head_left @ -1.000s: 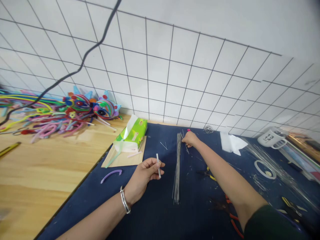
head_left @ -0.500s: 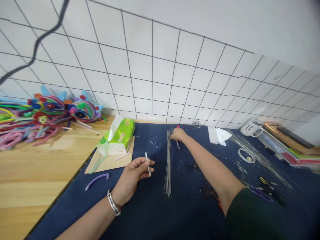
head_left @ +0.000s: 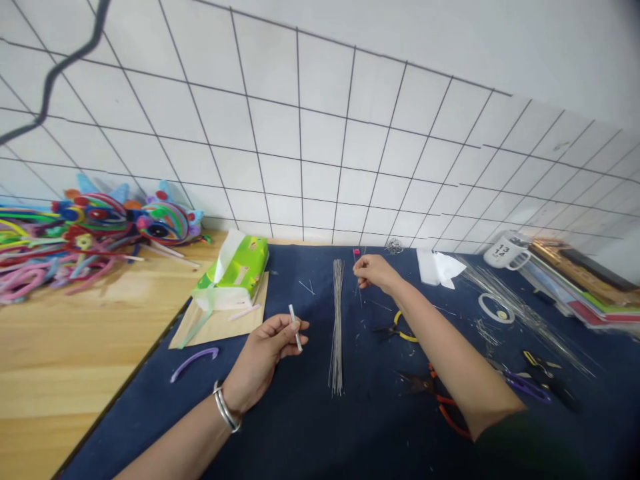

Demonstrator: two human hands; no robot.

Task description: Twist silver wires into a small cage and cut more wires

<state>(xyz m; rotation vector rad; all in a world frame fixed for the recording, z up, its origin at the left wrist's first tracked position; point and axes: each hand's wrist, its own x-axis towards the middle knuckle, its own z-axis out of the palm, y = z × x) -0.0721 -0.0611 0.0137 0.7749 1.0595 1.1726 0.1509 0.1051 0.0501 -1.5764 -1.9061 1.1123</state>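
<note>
My left hand (head_left: 273, 343) pinches a short whitish tube (head_left: 295, 328) upright between thumb and fingers, above the dark blue mat. Just right of it lies a long bundle of thin straight metal wires (head_left: 337, 327). My right hand (head_left: 370, 272) is past the bundle's far right end, its fingertips closed in a pinch. Thin wire pieces (head_left: 361, 299) show right below those fingertips; whether one is held is too fine to tell. A small pink-red item (head_left: 357, 253) sits just behind this hand.
Yellow-handled pliers (head_left: 406, 328) and red-handled pliers (head_left: 453, 413) lie beneath my right forearm. Farther right are purple-handled scissors (head_left: 527, 387), a white ring (head_left: 496, 309), more long wires (head_left: 530, 320) and a mug (head_left: 506, 252). A green tissue pack (head_left: 245, 270) and a purple curved strip (head_left: 194, 363) lie left.
My right hand has moved away from the bundle's far end, rightward and slightly nearer, uncovering the pink-red item and more of both pliers. My left hand keeps its hold on the tube.
</note>
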